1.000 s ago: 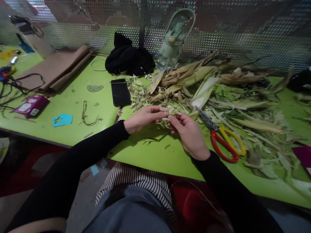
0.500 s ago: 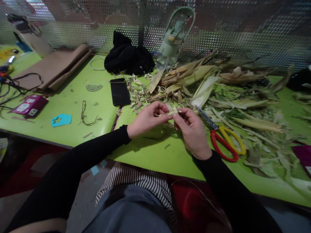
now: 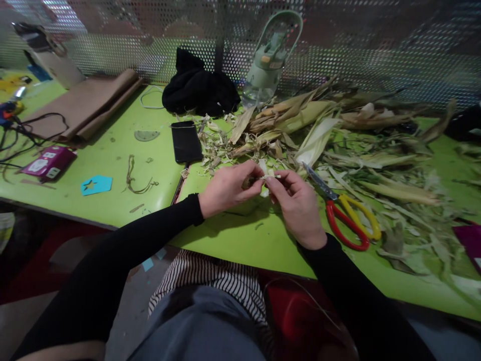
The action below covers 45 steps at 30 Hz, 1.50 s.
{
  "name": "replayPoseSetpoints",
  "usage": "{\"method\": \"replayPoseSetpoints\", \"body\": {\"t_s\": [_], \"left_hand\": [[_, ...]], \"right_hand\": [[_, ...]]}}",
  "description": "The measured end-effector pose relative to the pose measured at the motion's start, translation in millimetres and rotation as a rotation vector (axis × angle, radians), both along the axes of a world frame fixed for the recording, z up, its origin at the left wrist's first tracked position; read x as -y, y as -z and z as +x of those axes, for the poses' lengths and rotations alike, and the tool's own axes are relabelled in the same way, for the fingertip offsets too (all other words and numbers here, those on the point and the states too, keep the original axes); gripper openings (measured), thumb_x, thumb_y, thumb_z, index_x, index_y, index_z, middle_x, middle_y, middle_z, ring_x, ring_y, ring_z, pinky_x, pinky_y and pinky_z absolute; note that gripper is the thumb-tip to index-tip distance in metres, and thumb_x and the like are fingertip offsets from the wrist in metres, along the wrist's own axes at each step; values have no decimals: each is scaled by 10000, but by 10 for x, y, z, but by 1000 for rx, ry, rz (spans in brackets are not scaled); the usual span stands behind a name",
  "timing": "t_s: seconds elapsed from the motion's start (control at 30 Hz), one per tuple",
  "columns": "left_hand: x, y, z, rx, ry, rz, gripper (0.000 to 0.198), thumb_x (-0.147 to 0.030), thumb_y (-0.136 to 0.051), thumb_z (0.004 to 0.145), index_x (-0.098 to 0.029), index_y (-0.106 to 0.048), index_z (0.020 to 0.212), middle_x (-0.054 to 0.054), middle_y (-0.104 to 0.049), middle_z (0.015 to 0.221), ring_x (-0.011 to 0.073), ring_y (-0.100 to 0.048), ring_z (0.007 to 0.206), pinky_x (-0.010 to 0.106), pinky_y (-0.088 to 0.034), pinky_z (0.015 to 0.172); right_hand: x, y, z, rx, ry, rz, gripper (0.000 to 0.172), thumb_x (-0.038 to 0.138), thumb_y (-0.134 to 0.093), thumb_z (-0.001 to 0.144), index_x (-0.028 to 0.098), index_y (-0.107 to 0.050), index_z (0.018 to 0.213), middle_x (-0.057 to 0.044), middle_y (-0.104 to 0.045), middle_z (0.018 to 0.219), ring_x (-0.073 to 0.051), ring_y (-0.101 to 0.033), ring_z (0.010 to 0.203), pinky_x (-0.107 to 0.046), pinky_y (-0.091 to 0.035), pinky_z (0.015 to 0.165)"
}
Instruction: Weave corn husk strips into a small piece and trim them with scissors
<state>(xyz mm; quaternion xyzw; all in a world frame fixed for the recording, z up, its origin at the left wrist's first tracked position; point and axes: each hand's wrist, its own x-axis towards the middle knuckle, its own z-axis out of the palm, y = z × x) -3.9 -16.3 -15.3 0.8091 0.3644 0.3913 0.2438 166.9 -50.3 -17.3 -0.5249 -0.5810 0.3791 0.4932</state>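
Note:
My left hand point(image 3: 235, 186) and my right hand point(image 3: 298, 205) meet over the green table. Between their fingertips is a small pale strip of corn husk point(image 3: 269, 174), pinched from both sides and partly hidden by the fingers. To the right of my right hand lie scissors point(image 3: 347, 218) with one red and one yellow handle, their blades slightly apart and pointing away from me. Beyond the hands spreads a heap of dried corn husks point(image 3: 319, 133), with small scraps point(image 3: 216, 145) at its left side.
A black phone point(image 3: 186, 142) lies left of the scraps. Behind stand a green bottle point(image 3: 265, 70) and a bundle of black cloth point(image 3: 199, 87). Further left are brown paper point(image 3: 82, 105), a purple power socket point(image 3: 50, 163) and a blue paper piece point(image 3: 96, 185). A perforated metal screen point(image 3: 150, 35) closes the back.
My left hand's fingers have bent more and drawn together at the husk strip. My right hand has barely moved, and the things on the table lie as before.

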Motion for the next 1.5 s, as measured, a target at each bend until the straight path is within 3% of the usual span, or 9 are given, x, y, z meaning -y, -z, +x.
{"method": "replayPoseSetpoints", "body": {"t_s": [0.17, 0.47, 0.73, 1.27, 1.37, 1.5], "left_hand": [[-5, -32, -16, -9, 23, -56, 138, -283, -550, 910, -159, -611, 913, 19, -688, 773, 95, -546, 634, 226, -411, 625], [33, -48, -15, -24, -45, -7, 85, -246, -608, 830, -170, -572, 827, -3, -647, 703, 95, -533, 607, 230, -385, 605], [13, -27, -12, 36, 33, 40, 139, -264, -569, 901, -161, -609, 985, 51, -723, 912, 123, -620, 742, 250, -459, 696], [36, -55, -36, 63, 94, 115, 69, -205, -578, 887, -171, -638, 897, 38, -736, 884, 112, -638, 773, 249, -488, 738], [52, -27, 0, 128, 59, 34, 86, -240, -597, 910, -167, -640, 921, 46, -737, 906, 111, -634, 773, 247, -489, 732], [81, -32, 49, 320, 74, -346, 265, -389, -619, 927, -137, -627, 1008, 78, -734, 955, 113, -646, 756, 234, -497, 676]], "right_hand": [[-3, 4, 0, 0, 13, 13, 256, 466, -719, 852, 223, -647, 884, 26, -582, 704, -106, -447, 557, -252, -390, 514], [40, -35, -38, 10, -28, 7, 259, 461, -742, 833, 228, -637, 874, 25, -580, 709, -106, -455, 559, -253, -411, 526], [-4, -35, 29, 10, -1, 8, 243, 456, -718, 854, 223, -649, 849, 30, -559, 682, -109, -443, 554, -255, -373, 513], [0, -66, 81, -40, -108, -23, 329, 553, -750, 807, 232, -680, 833, 27, -576, 656, -103, -456, 535, -254, -370, 490], [-20, -52, 89, -63, -71, 2, 294, 519, -748, 825, 235, -672, 825, 43, -543, 619, -98, -456, 522, -244, -371, 488], [-55, -84, 127, -9, 20, 41, 228, 456, -728, 857, 230, -693, 862, 45, -540, 621, -103, -463, 542, -244, -374, 505]]}}
